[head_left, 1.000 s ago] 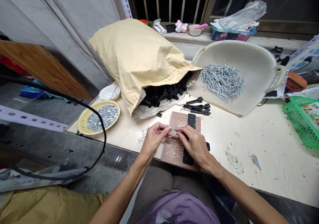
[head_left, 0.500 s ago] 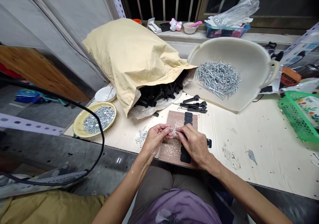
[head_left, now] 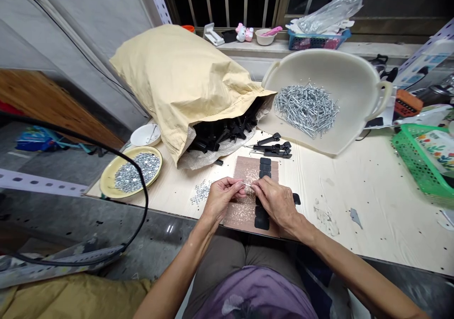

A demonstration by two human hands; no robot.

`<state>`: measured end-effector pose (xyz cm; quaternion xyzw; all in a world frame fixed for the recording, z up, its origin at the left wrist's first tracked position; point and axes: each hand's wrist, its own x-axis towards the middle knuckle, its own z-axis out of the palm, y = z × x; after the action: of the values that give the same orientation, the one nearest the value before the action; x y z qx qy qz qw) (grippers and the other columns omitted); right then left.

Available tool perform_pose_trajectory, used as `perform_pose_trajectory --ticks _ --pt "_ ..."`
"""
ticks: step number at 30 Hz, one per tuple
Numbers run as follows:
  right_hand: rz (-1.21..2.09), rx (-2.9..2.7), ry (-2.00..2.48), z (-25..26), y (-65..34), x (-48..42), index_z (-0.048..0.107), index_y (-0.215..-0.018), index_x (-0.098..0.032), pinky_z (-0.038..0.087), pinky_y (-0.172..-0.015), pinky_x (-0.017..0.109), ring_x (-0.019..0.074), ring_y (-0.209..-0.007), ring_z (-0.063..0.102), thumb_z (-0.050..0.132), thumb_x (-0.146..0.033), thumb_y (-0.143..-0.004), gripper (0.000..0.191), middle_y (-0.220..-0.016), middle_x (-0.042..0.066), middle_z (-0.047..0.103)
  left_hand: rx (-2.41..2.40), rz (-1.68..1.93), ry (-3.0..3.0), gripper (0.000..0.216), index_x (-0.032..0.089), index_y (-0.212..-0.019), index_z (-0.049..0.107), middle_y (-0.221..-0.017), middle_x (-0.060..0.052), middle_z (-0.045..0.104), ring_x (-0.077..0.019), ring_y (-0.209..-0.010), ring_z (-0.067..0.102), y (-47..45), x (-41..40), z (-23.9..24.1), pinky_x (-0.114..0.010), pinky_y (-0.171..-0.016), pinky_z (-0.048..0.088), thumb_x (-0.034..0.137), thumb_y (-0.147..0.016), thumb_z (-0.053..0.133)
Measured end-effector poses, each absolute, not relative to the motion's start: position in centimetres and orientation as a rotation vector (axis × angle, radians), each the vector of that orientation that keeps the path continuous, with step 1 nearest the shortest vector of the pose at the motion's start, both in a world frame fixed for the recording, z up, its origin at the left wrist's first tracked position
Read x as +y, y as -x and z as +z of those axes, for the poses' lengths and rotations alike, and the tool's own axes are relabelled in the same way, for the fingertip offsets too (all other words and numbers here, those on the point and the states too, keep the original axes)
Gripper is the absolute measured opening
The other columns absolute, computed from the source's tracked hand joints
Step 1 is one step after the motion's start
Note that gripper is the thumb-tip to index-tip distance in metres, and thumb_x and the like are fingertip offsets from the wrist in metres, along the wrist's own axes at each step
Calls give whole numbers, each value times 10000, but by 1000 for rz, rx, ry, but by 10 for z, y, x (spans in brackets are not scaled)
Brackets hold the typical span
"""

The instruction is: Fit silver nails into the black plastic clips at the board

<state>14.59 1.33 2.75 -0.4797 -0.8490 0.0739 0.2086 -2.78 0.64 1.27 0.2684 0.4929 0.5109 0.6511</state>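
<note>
My left hand [head_left: 222, 199] and my right hand [head_left: 275, 202] meet over a brown board [head_left: 248, 186] at the table's near edge. Both pinch a thin silver screw [head_left: 247, 185] held level between their fingertips. Black plastic pieces [head_left: 264, 167] lie in a row on the board, partly under my right hand. A small scatter of silver nuts [head_left: 200, 192] lies just left of my left hand.
A tan sack [head_left: 184, 80] spills black plastic parts [head_left: 223, 132] behind the board. A cream tub [head_left: 358, 87] holds a heap of screws [head_left: 305, 108]. A yellow plate [head_left: 117, 186] of nuts and a white bowl [head_left: 144, 134] sit left. A green basket [head_left: 422, 160] stands right. A black cable [head_left: 117, 153] loops left.
The hands stay pinched on the screw with only slight finger shifts. The view has drifted a little, so everything sits slightly further left in the frame.
</note>
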Motion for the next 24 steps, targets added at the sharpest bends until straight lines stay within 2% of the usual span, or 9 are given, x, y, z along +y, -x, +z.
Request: perform_pose_trajectory --ticks 4,8,16,21,24 --pt "230 -2367 1313 26 -149 14 588 -990 -198 405 -598 231 137 -743 590 401 -310 -964 219 -910 49 607 1120 1150 -629 345 98 -858 668 -649 -29 696 -88 -549 641 27 8 13 -181 -564 531 313 -628 809" --pt "223 -2360 1308 26 -150 15 590 -944 -192 415 -622 234 138 -737 583 382 -283 -971 229 -856 45 592 1133 1147 -654 347 98 -867 667 -656 -29 696 -91 -556 643 26 8 15 -191 -575 533 317 -636 803" --pt "480 -2290 1239 26 -157 19 612 -999 -207 470 -631 251 153 -791 570 389 -310 -962 249 -920 63 550 1151 1140 -650 354 102 -866 665 -631 -19 685 -89 -543 632 22 8 15 -188 -562 516 331 -634 802" --pt "731 -2089 1194 23 -166 22 623 -899 -202 478 -704 274 148 -770 585 465 -299 -936 189 -832 32 605 1153 1117 -693 341 100 -854 668 -637 -27 674 -98 -562 624 10 10 14 -209 -583 512 338 -643 793" --pt "755 -2068 1217 22 -177 24 638 -881 -208 477 -710 275 145 -776 595 493 -306 -923 180 -833 21 629 1178 1097 -728 350 105 -848 676 -619 -12 641 -94 -539 588 -1 11 12 -215 -567 498 374 -649 780"
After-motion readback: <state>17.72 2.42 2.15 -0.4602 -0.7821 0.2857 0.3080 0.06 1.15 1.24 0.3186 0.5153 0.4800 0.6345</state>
